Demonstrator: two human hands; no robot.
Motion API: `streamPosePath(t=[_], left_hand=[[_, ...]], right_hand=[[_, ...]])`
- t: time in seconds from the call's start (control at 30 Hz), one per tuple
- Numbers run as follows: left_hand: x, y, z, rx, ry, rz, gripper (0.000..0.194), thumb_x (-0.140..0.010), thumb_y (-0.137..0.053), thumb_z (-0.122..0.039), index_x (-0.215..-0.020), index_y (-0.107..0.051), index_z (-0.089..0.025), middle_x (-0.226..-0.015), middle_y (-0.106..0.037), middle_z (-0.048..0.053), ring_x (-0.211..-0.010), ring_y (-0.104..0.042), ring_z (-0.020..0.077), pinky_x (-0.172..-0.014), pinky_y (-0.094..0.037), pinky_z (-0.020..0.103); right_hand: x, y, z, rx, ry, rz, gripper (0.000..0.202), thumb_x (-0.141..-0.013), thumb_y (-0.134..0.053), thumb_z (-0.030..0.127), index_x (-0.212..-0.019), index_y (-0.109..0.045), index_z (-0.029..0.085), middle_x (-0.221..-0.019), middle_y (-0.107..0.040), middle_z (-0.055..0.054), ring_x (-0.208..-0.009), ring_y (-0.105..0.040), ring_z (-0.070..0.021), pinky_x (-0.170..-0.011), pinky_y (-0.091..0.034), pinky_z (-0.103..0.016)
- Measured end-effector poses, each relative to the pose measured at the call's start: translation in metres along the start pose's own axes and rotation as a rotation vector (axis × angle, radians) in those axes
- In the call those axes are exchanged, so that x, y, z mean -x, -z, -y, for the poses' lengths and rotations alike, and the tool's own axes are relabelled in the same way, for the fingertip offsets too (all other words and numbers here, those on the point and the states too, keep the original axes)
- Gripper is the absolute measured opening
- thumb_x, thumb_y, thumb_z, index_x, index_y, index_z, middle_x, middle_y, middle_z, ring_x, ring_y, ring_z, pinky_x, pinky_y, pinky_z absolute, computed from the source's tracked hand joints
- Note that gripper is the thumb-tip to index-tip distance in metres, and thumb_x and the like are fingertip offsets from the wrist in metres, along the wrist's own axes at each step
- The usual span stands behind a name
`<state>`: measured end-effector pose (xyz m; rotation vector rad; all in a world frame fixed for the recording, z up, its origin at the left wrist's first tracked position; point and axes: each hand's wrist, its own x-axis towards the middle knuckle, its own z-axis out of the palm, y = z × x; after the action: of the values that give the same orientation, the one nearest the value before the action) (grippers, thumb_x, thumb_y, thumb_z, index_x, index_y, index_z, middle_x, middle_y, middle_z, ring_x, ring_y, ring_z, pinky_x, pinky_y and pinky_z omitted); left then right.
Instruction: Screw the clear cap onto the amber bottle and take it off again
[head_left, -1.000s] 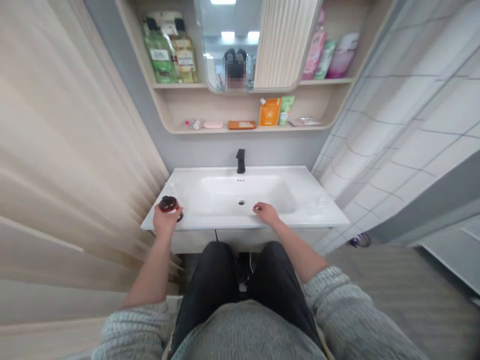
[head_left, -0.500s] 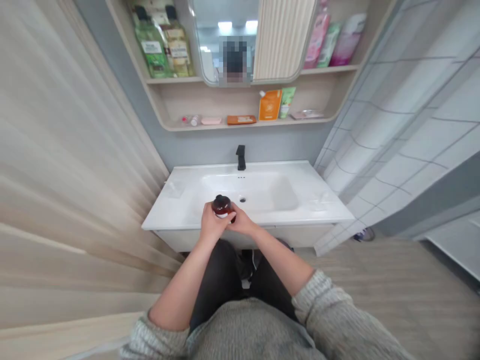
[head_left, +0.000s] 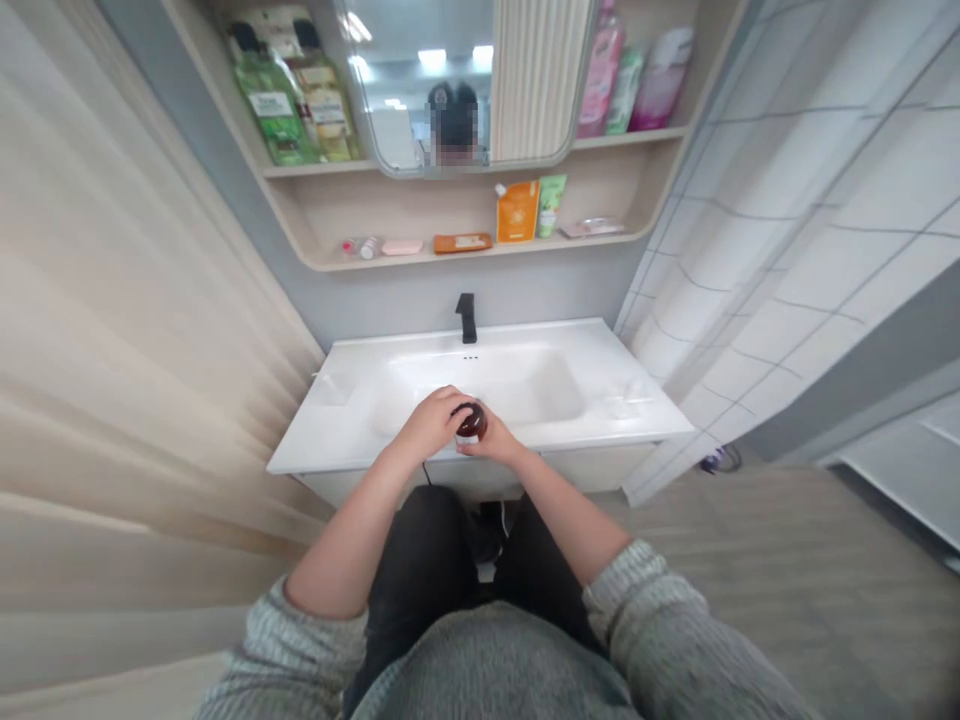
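And the brown bottle [head_left: 472, 424] is being gripped at the near edge of the sink [head_left: 553, 384] by the fingers of both right hand [head_left: 499, 438] and left hand [head_left: 433, 422], grasp complete, no opening being shown yet.

one left hand [head_left: 431, 420] plus one right hand [head_left: 500, 438] so two hands, just one brown bottle [head_left: 472, 426], one sink [head_left: 536, 385], one black faucet [head_left: 467, 320], one mirror [head_left: 401, 70], a solid two dark-capped bottles [head_left: 273, 112], three containers top right [head_left: 625, 92], one orange pouch [head_left: 517, 212], one orange packet [head_left: 462, 243]
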<state>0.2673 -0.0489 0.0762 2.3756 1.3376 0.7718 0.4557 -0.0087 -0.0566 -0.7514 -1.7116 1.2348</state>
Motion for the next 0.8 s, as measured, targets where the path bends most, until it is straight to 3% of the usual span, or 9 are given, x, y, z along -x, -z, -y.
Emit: streamPosePath(t=[0.2,0.37,0.5,0.6,0.7,0.8], left_hand=[[-0.017,-0.002,-0.001,-0.229,0.021,0.069,0.025,-0.106,-0.061,-0.038,-0.112,-0.08,-0.022,-0.112,-0.075,0.01,-0.106,-0.074,0.026,-0.101,-0.057,0.037],[-0.026,-0.008,-0.014,-0.466,0.182,0.038,0.043,-0.106,-0.058,-0.057,-0.104,-0.077,-0.019,-0.096,-0.078,0.016,-0.101,-0.076,0.0353,-0.093,-0.054,0.043],[-0.025,0.004,-0.022,-0.421,0.094,0.116,0.031,-0.102,-0.063,-0.044,-0.125,-0.073,-0.026,-0.113,-0.081,0.012,-0.106,-0.076,0.0316,-0.093,-0.053,0.039],[-0.028,0.011,-0.024,-0.427,0.084,0.189,0.024,-0.102,-0.062,-0.042,-0.116,-0.075,-0.027,-0.107,-0.081,0.012,-0.101,-0.077,0.0311,-0.092,-0.053,0.039],[-0.032,0.006,-0.028,-0.49,0.137,0.142,0.033,-0.104,-0.061,-0.052,-0.109,-0.074,-0.023,-0.096,-0.08,0.015,-0.096,-0.077,0.0346,-0.09,-0.053,0.042],[-0.032,0.0,-0.03,-0.506,0.102,0.124,0.03,-0.104,-0.06,-0.048,-0.113,-0.074,-0.023,-0.095,-0.08,0.014,-0.094,-0.078,0.0347,-0.088,-0.052,0.042]], right_hand=[[-0.001,-0.003,-0.002,-0.047,-0.05,-0.025,0.089,-0.059,-0.1,0.038,-0.136,-0.059,0.022,-0.127,-0.075,-0.008,-0.119,-0.072,-0.0294,-0.113,-0.056,-0.05],[-0.002,-0.005,-0.003,-0.091,-0.081,0.004,0.082,-0.06,-0.098,0.037,-0.131,-0.06,0.021,-0.116,-0.075,-0.006,-0.105,-0.074,-0.0262,-0.1,-0.062,-0.046],[-0.001,0.0,0.002,-0.05,-0.075,0.006,0.081,-0.06,-0.099,0.037,-0.131,-0.061,0.023,-0.115,-0.075,-0.004,-0.106,-0.073,-0.0261,-0.099,-0.062,-0.044],[-0.001,0.002,0.005,-0.035,-0.081,0.008,0.08,-0.059,-0.1,0.036,-0.128,-0.061,0.024,-0.116,-0.075,-0.004,-0.111,-0.073,-0.0268,-0.102,-0.061,-0.045],[-0.002,-0.001,0.003,-0.091,-0.097,0.027,0.08,-0.059,-0.101,0.037,-0.126,-0.06,0.023,-0.114,-0.076,-0.005,-0.11,-0.074,-0.0278,-0.101,-0.062,-0.046],[-0.002,-0.004,0.0,-0.151,-0.085,0.033,0.081,-0.058,-0.1,0.038,-0.126,-0.058,0.023,-0.116,-0.075,-0.006,-0.111,-0.074,-0.0286,-0.101,-0.062,-0.047]])
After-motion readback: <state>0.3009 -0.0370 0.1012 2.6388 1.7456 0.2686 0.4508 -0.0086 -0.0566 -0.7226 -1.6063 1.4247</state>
